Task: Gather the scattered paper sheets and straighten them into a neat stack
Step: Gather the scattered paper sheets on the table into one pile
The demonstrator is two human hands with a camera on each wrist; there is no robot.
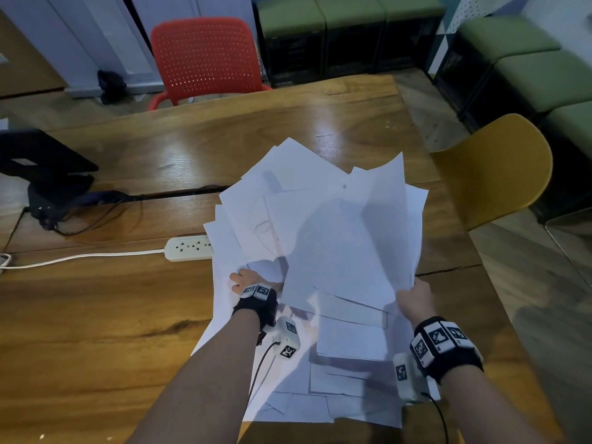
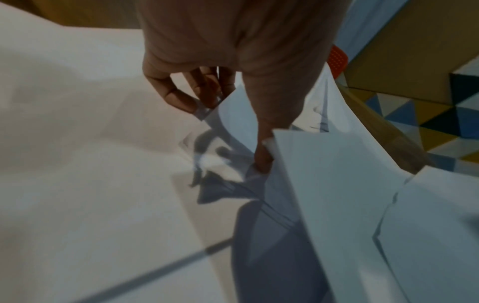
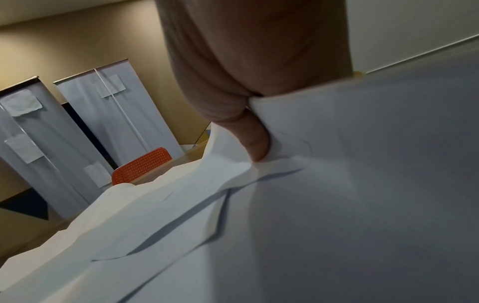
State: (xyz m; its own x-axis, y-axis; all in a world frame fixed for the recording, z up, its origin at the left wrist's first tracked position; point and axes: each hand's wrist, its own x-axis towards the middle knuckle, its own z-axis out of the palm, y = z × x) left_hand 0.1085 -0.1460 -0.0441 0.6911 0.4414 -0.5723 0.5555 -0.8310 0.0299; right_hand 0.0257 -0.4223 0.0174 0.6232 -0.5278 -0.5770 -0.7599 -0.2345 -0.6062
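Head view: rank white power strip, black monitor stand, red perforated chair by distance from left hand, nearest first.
From the left hand:
1. White power strip, just to its left on the wooden table.
2. Black monitor stand, far left of the table.
3. Red perforated chair, beyond the table's far edge.

1. Bare wooden table (image 1: 105, 315) lies open to the left of the paper sheets (image 1: 336, 238).
2. A power strip (image 1: 188, 248) touches the sheets' left edge.
3. A yellow chair (image 1: 499, 168) crowds the table's right side.
4. A black stand (image 1: 48, 168) blocks the far left.
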